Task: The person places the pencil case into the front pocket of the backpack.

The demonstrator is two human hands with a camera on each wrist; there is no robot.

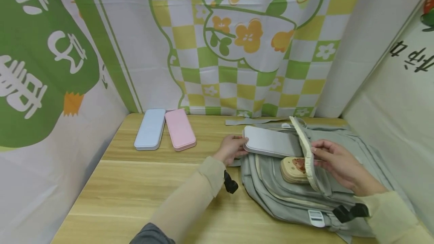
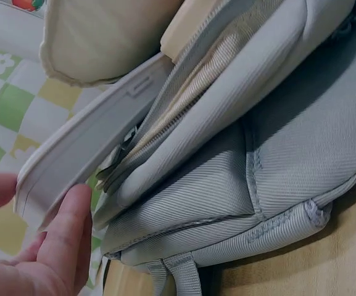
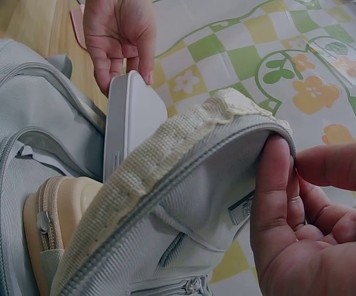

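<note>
A grey backpack (image 1: 271,195) lies on the table at the right. Partly inside its opening is a flat pale-grey case (image 1: 271,141), whose far end is hidden by the bag. My left hand (image 1: 233,148) pinches the case's outer end between thumb and fingers. With thumb and fingers, my right hand (image 1: 340,163) grips the edge of the backpack's flap (image 3: 184,148) and holds it raised. A small beige zipped pouch (image 3: 63,216) sits in the opening beside the case, partly covered by the flap.
At the back left of the wooden table (image 1: 135,195), a light-blue case (image 1: 150,129) and a pink case (image 1: 181,129) lie side by side. Behind them hangs a patterned curtain (image 1: 193,48). A grey strap (image 1: 251,122) stretches along the table's back edge.
</note>
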